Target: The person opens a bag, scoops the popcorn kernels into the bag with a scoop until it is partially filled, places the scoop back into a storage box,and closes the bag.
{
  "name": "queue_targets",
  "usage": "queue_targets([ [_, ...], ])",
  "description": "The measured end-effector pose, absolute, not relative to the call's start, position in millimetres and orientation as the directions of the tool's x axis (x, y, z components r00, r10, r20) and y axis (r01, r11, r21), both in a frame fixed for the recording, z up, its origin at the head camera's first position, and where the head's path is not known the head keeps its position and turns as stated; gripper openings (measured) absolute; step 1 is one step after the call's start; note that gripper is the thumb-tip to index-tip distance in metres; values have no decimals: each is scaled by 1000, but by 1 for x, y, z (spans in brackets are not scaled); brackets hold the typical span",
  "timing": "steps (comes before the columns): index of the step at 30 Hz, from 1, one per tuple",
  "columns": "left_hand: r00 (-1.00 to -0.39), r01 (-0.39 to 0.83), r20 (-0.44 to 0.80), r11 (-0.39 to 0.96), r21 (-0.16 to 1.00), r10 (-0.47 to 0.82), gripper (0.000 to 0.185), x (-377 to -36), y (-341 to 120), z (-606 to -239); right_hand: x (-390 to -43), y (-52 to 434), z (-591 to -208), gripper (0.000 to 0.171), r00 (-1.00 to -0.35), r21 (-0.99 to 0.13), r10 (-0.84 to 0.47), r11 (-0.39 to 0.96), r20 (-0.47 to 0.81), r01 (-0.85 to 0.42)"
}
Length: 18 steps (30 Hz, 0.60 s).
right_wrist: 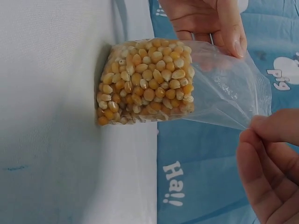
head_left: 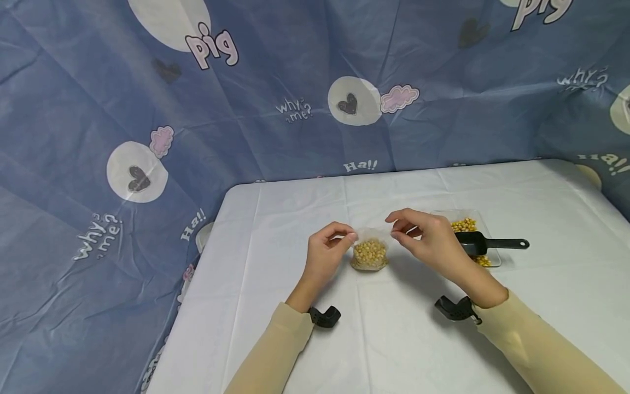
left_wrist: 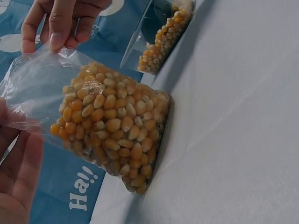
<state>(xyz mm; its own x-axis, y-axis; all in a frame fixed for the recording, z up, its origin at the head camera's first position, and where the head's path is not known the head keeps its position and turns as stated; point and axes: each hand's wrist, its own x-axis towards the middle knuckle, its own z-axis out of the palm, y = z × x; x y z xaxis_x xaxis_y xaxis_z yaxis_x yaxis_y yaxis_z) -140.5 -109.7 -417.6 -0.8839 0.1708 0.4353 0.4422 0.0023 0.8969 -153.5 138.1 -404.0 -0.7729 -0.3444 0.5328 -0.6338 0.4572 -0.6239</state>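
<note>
A clear plastic zip bag (head_left: pixel 370 255) filled with yellow corn kernels stands upright on the white table, its upper part bare of kernels. My left hand (head_left: pixel 328 249) pinches the bag's top edge on the left between thumb and fingers. On the opposite side, my right hand (head_left: pixel 427 238) pinches the top corner between thumb and forefinger. In the left wrist view the corn kernels (left_wrist: pixel 121 121) fill the lower part of the bag. The right wrist view shows the zip strip (right_wrist: pixel 261 93) near the bag's mouth; whether it is sealed I cannot tell.
Behind my right hand sits a clear plastic box (head_left: pixel 494 257) holding more corn kernels (head_left: pixel 464 224). A black scoop (head_left: pixel 507 244) lies across it, handle pointing right. A blue printed cloth (head_left: pixel 275 137) hangs behind the table (head_left: pixel 290 208).
</note>
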Motion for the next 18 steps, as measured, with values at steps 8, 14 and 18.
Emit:
queue_targets([
  [8, -873, 463, 457, -6, 886, 171, 3, -139, -109, -416, -152, 139, -404, 38, -789, -660, -352, 433, 503, -614],
  [14, -866, 473, 466, -3, 881, 183, 3, -137, -107, -415, -150, 136, -406, 22, -792, -662, -373, 436, 484, -610],
  [18, -853, 494, 478, 25, 869, 209, 3, -134, -104, -412, -147, 132, -407, 20, -790, -662, -388, 434, 475, -611],
])
